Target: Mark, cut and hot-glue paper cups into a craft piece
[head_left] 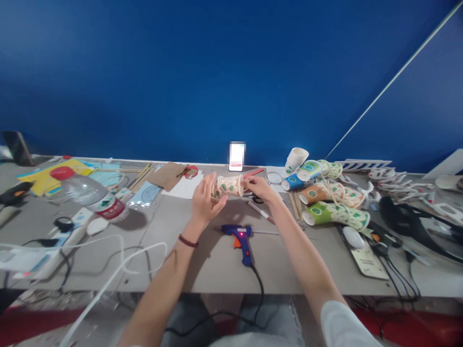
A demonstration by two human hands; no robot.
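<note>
My left hand (203, 200) is wrapped round the base end of a patterned paper cup (230, 185) held sideways above the grey table (217, 260). My right hand (258, 187) pinches the cup's open rim from the right. Below both hands a blue glue gun (241, 237) with an orange trigger and a lit red light lies on the table, its nozzle pointing right. A bead bracelet circles my left wrist.
A plastic water bottle (88, 193) lies at the left near white cables (119, 260). Several paper cups (325, 197) are piled at the right, with wooden sticks (294, 205) and a pen (261, 211). A lit phone (237, 156) leans on the blue wall. Black cables and white parts fill the far right.
</note>
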